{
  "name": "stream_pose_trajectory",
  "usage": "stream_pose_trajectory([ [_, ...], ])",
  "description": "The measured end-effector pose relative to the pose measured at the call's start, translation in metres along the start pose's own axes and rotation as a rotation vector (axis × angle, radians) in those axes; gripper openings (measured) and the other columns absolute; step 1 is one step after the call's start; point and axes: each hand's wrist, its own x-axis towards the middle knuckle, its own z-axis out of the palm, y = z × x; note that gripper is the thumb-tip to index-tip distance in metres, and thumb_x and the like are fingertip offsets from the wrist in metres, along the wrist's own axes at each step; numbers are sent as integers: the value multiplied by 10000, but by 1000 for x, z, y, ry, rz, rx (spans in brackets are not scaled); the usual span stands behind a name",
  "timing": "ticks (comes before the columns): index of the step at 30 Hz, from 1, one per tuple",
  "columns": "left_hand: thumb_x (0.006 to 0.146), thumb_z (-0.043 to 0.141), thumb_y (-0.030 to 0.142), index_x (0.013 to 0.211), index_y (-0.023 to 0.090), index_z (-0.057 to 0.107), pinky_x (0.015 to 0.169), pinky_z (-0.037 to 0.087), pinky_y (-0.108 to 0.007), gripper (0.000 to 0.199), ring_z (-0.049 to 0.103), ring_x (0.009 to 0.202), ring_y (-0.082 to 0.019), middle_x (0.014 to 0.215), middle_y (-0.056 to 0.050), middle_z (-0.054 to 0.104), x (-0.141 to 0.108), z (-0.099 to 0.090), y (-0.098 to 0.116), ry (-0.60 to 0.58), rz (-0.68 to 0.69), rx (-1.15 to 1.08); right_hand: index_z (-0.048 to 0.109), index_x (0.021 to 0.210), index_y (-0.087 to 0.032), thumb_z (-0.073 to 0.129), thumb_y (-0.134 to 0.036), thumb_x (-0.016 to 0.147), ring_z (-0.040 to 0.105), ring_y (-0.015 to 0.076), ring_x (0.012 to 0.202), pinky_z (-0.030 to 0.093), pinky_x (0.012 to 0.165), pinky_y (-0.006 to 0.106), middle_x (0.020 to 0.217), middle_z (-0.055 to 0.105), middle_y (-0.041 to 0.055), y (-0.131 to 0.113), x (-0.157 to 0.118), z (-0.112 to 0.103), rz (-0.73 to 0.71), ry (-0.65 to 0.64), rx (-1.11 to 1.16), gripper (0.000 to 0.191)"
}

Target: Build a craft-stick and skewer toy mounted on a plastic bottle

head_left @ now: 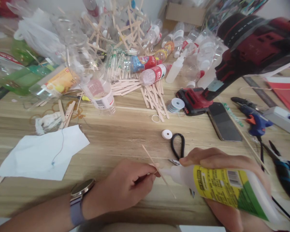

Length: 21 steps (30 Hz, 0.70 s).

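My left hand (pixel 122 187), wearing a watch (pixel 83 188), pinches a thin wooden stick (pixel 149 154) between thumb and fingers. The stick slants across in front of the fingertips; a short end of another piece seems to be in the pinch too. My right hand (pixel 217 158) is wrapped round a white glue bottle (pixel 217 185) with a yellow and green label. The bottle lies tipped sideways, its nozzle at the stick by my left fingertips; whether they touch I cannot tell. Black-handled scissors (pixel 178 146) lie just beyond, partly hidden by my right hand.
White paper (pixel 43 154) lies at left. Wooden craft sticks (pixel 156 100) and plastic bottles (pixel 154 74) crowd the back. To the right are a red power tool (pixel 195 100), a phone (pixel 224 121), a glue gun (pixel 255 120) and pliers (pixel 286 174). A white spool (pixel 167 134) sits mid-table.
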Motion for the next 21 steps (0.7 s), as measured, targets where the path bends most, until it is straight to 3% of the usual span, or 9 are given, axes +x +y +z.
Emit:
stream_pose_trajectory([
  [6,959,428,173,805,172,632,560,334,-196,255,451,571,-82,646,39,547,0,1,-2,4,24,11,696,1087,-233,897,-545,542,729,262,663,609,584,368,848,760,62,-1,0,-1,20,-16,-13,659],
  [17,973,408,193,858,180,653,561,349,-197,271,468,555,-88,645,39,586,-2,1,0,5,0,9,689,1077,-233,850,-554,635,721,234,649,608,615,341,832,769,49,-1,5,0,-10,-8,-30,569],
  [21,970,411,189,882,178,653,560,346,-199,258,455,552,-87,646,41,576,-3,1,0,19,18,8,683,1046,-253,881,-581,554,717,253,620,603,593,371,808,760,59,-2,3,-1,27,11,-68,624],
])
